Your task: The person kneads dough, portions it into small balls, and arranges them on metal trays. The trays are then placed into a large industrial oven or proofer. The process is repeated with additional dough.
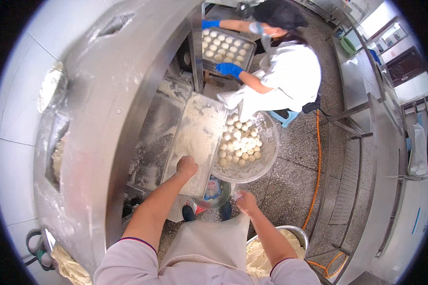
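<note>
My left hand (187, 166), curled with its knuckles up, is over the near half of a flour-dusted metal tray (196, 137). Whether anything lies inside its fingers is hidden. To the right, my right hand (246, 202) is bent inward near the lower rim of a wide metal bowl (245, 177). Something pale shows at its fingertips, too small to identify. Inside the bowl sit many round white dough balls (241, 142), heaped mostly toward the far side. Below my right forearm stands a metal basin (304, 235) of pale, soft dough or filling (258, 258).
A co-worker (289, 74) in blue gloves sits ahead, hands at a baking tray (250, 58) with rows of dough balls. A stainless-steel counter (92, 107) runs along the left. Under the flour tray's corner is a small basin (221, 199). An orange hose (317, 160) crosses the floor.
</note>
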`<state>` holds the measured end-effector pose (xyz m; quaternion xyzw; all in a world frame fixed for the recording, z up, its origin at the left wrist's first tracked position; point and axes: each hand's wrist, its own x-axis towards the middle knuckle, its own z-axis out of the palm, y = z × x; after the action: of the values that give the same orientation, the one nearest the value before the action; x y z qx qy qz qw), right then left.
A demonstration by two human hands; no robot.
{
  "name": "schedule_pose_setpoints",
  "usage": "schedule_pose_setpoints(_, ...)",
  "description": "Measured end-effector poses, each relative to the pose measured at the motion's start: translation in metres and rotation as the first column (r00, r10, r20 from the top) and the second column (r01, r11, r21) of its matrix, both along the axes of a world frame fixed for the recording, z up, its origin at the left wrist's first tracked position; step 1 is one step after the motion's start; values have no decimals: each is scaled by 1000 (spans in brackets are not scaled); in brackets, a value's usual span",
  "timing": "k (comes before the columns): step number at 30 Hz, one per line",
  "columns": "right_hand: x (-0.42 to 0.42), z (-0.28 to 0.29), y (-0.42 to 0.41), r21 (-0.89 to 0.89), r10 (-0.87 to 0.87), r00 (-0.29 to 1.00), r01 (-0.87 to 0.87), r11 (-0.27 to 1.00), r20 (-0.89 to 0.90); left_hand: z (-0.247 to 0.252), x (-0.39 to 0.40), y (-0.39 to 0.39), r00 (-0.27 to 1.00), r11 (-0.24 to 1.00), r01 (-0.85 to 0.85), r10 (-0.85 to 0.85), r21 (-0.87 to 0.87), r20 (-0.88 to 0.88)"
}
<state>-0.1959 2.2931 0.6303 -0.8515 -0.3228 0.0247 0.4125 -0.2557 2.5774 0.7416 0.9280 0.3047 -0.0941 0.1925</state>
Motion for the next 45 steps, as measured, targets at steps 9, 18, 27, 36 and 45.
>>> schedule_pose_setpoints(9, 28, 126, -22, -179, 68, 983, -99, 979, -173, 67, -16, -24, 921, 950, -247, 170, 189, 350)
schedule_pose_setpoints(18, 57, 164, -12, -277, 290, 952, -306, 911, -99, 67, -45, -52, 872, 854, -482, 489, 197, 14)
schedule_pose_setpoints(27, 145, 142, -60, -258, 316, 946, -323, 910, -70, 97, -14, -79, 913, 922, -386, 377, 35, 155)
schedule_pose_setpoints(36, 195, 202, -104, -381, 24, 980, -99, 919, -198, 161, 33, -96, 977, 942, -214, 209, 259, 50)
schedule_pose_setpoints(45, 276, 267, -80, -451, -95, 995, 97, 887, 29, 155, 53, -49, 816, 943, -318, 216, 103, 537)
